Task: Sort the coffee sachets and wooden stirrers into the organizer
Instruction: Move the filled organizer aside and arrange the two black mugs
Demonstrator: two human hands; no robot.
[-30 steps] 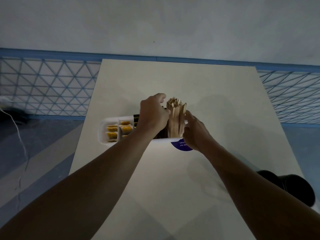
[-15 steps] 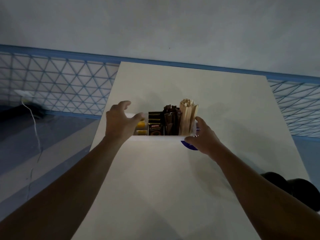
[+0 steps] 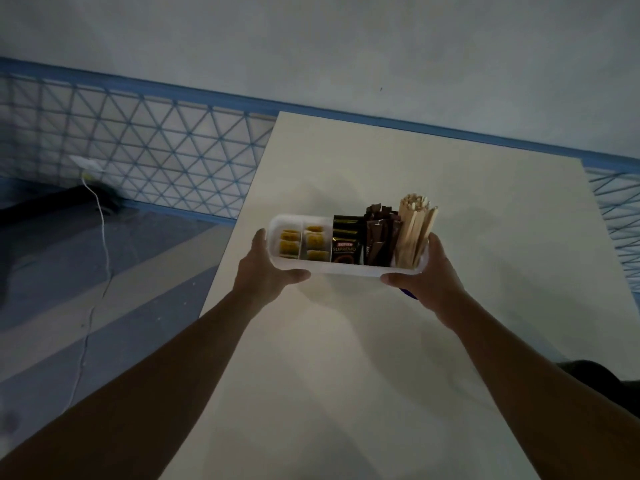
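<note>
A white plastic organizer (image 3: 349,269) with several compartments is held between both my hands over the pale table (image 3: 381,375). My left hand (image 3: 265,268) grips its left end, my right hand (image 3: 427,275) its right end. From left to right it holds yellow sachets (image 3: 304,242), black coffee sachets (image 3: 344,242), brown stick sachets (image 3: 379,237) and a bundle of upright wooden stirrers (image 3: 414,230). A bit of a blue object (image 3: 408,293) shows under my right hand.
The table's left edge runs close to my left hand; beyond it is the floor with a white cable (image 3: 100,216) and a dark object (image 3: 79,199). A blue-patterned wall base (image 3: 156,157) lies behind. Something dark (image 3: 595,379) sits at the right edge.
My left hand has left the stirrers and moved to the organizer's left end. Both hands now hold the organizer, and the view has shifted left.
</note>
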